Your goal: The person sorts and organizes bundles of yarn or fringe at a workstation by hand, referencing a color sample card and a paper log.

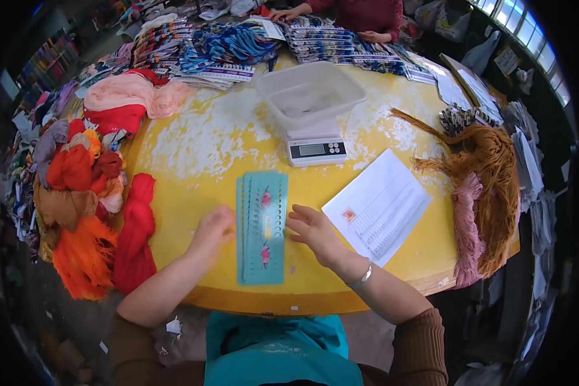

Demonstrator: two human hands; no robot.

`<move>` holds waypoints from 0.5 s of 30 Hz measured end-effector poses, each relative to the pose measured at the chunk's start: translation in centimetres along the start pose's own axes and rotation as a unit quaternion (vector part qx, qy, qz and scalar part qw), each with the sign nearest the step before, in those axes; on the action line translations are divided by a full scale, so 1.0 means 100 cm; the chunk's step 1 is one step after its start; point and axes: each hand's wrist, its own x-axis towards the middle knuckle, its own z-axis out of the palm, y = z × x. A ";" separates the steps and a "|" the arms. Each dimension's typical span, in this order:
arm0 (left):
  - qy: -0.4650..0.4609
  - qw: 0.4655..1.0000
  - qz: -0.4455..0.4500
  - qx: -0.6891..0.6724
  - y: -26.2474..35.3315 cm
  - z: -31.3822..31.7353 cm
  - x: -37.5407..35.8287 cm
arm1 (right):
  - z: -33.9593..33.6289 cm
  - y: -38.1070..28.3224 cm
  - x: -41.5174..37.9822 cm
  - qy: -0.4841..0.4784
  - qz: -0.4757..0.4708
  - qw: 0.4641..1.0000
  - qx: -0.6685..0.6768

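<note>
A small stack of turquoise cards (262, 257), with a row of punched holes and pink flowers printed on them, lies lengthwise on the table in front of me. At its left edge is my left hand (213, 230), fingers loosely curled and nothing visible in them. On the other side my right hand (316, 233) is open, its fingers spread close to the cards' right edge. A bracelet (361, 275) circles my right wrist. Right of that hand lies a white printed sheet (392, 215) with a table of rows and a small picture.
A digital scale (316, 152) bears a translucent plastic tub (312, 96). Red and orange yarn (135, 225) is heaped at left, brown (489, 167) and pink skeins (468, 231) at right. Bundles of carded threads (318, 42) line the back, where a person in dark red (373, 16) works.
</note>
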 end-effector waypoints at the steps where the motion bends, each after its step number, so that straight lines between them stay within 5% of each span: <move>1: 0.002 1.000 0.000 0.001 0.002 0.006 -0.008 | 0.004 -0.004 0.001 -0.004 0.031 0.999 0.029; 4: -0.061 0.997 -0.040 0.035 0.005 0.022 -0.015 | 0.021 -0.014 0.004 -0.018 0.060 0.997 0.040; 6: -0.092 0.978 -0.032 0.186 0.000 0.024 0.008 | 0.027 -0.015 0.006 -0.018 0.069 0.997 0.010; 10: -0.063 0.982 -0.019 0.176 0.001 0.052 0.004 | 0.034 0.001 0.014 -0.026 0.084 0.996 0.017; 12: -0.083 0.990 0.076 0.082 0.000 0.057 -0.008 | 0.034 0.009 0.015 0.001 0.049 0.998 0.033; 13: -0.084 0.990 0.078 0.083 -0.001 0.061 -0.017 | 0.036 0.004 0.004 0.024 -0.044 0.998 -0.025; 14: -0.110 0.979 0.161 0.054 0.000 0.065 -0.030 | 0.043 -0.005 -0.010 0.024 -0.048 0.998 -0.025; 15: -0.135 0.961 0.241 0.024 0.002 0.067 -0.042 | 0.051 -0.011 -0.027 0.055 -0.147 0.988 -0.009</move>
